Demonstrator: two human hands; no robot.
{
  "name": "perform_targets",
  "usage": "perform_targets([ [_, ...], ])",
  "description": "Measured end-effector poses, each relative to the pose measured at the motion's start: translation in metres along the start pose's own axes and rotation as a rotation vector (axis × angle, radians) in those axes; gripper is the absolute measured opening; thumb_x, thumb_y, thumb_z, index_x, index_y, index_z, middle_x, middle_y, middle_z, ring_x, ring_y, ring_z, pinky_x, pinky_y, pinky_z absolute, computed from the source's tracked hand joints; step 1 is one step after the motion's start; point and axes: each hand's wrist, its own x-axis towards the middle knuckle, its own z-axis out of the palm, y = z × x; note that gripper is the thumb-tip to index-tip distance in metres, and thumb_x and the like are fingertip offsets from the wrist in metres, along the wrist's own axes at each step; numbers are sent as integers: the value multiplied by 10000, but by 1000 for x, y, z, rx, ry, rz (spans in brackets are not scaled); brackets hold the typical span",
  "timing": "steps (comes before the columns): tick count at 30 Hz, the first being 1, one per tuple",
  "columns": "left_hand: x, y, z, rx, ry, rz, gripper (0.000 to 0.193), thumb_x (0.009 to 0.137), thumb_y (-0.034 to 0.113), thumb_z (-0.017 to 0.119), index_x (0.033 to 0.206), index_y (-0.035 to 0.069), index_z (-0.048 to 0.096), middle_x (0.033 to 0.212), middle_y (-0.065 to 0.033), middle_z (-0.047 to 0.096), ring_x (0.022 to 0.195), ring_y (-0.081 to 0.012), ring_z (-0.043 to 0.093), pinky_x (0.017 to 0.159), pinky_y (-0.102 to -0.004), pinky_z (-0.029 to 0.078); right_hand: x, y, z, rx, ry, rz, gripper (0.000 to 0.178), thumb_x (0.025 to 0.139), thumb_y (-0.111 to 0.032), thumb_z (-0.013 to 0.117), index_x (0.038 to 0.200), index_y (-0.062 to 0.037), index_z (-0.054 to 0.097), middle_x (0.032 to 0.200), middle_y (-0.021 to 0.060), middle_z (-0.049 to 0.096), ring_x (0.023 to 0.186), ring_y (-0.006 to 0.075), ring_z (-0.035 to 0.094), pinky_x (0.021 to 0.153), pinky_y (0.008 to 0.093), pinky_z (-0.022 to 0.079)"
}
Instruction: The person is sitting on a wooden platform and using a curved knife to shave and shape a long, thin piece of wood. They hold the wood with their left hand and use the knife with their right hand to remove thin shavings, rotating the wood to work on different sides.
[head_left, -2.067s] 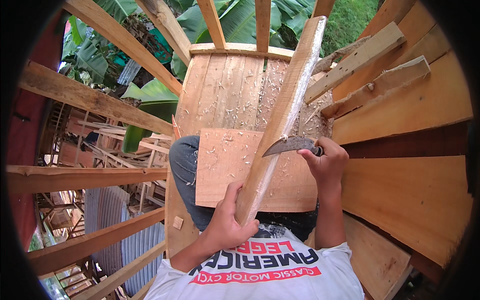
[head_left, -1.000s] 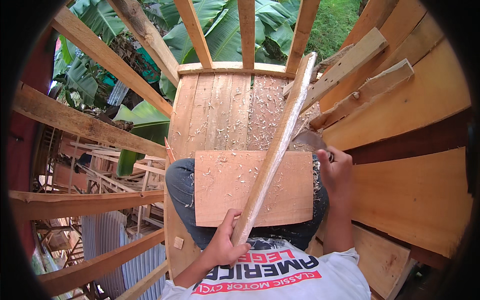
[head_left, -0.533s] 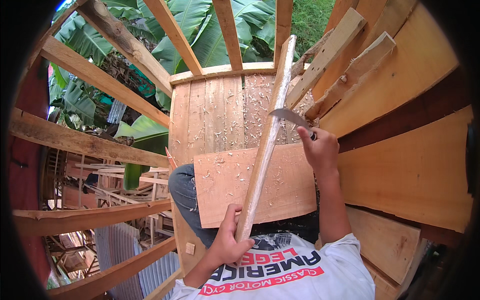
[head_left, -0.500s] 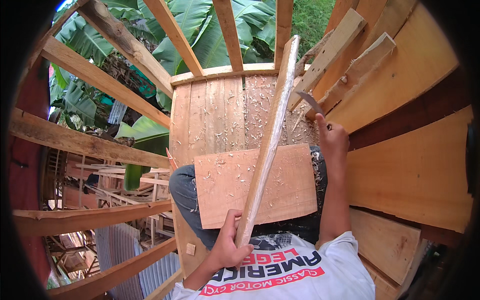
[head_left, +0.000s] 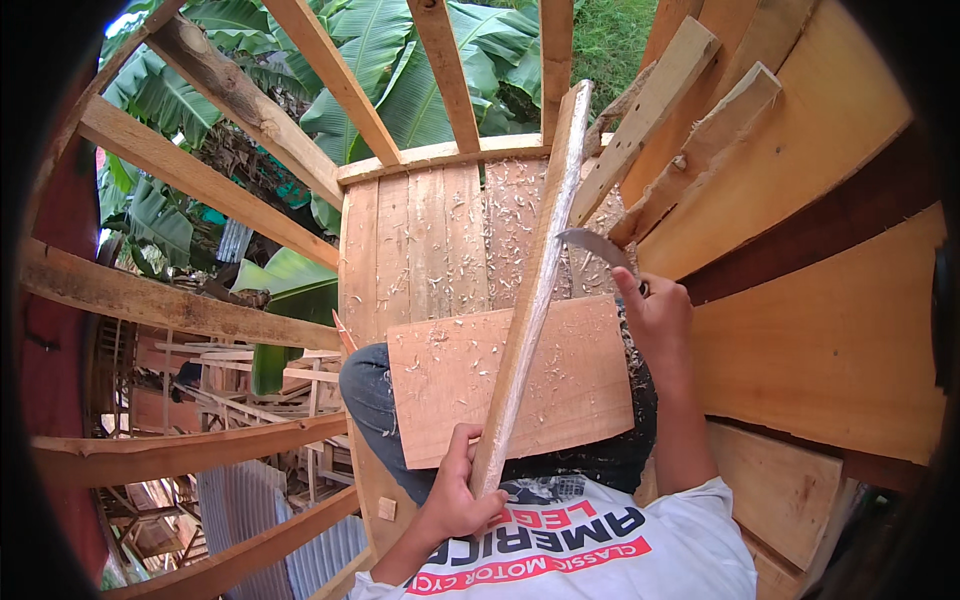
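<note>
A long wooden strip [head_left: 533,290] with a pale, freshly cut edge slants away from my body across the board on my lap. My left hand [head_left: 460,495] is closed around its near end, close to my shirt. In my right hand [head_left: 660,315] is a knife [head_left: 597,243] with a curved blade; my thumb lies along its back and my fingers wrap the handle. The blade tip is at the strip's right edge, in its far half; whether it touches cannot be made out. The flat wooden board [head_left: 440,385] rests across my legs, sprinkled with shavings.
Curled shavings cover the plank floor [head_left: 425,230] ahead. Upright wooden slats [head_left: 450,75] ring the front and left, with banana leaves beyond. Leaning offcuts [head_left: 700,150] and broad boards [head_left: 810,340] stand close on my right. A pencil-like stick [head_left: 344,332] lies by my left knee.
My right hand has brought the knife toward me and leftward, from beyond the strip's side to its edge. The left hand keeps its hold, and the strip has shifted only slightly.
</note>
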Motion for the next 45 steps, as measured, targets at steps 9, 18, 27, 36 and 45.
perform_targets([
  [9,0,-2,2,40,-6,1,676,634,69,646,1214,20,303,848,-74,507,757,-116,470,692,-261,399,-21,1,19,85,-6,-127,668,822,-606,569,582,12,486,473,143,436,436,300,443,455,353,360],
  [18,11,-7,-1,-172,-113,14,713,607,36,624,1232,53,283,796,-37,456,652,-90,434,582,-223,350,-35,7,18,199,49,-166,663,839,-612,547,577,-11,448,479,83,349,461,174,367,456,345,327],
  [27,10,-9,7,-188,-231,-17,712,636,80,638,1259,43,296,814,-37,456,727,-106,443,654,-233,362,-30,21,3,490,-82,62,642,882,-539,533,603,30,425,477,62,323,455,140,331,445,322,289],
  [36,36,-2,-5,-843,-410,23,819,633,225,708,1303,-13,303,775,-41,401,593,-91,442,500,-192,363,-76,7,17,1013,-566,437,434,941,-463,486,747,-78,434,535,-12,386,436,74,392,381,212,295],
  [45,48,3,13,-1153,-689,-26,898,486,73,504,1348,31,258,903,-107,423,715,-190,491,653,-320,436,-81,-16,15,1202,-643,551,278,931,-286,575,811,-63,459,551,-7,393,417,78,375,375,229,304],
])
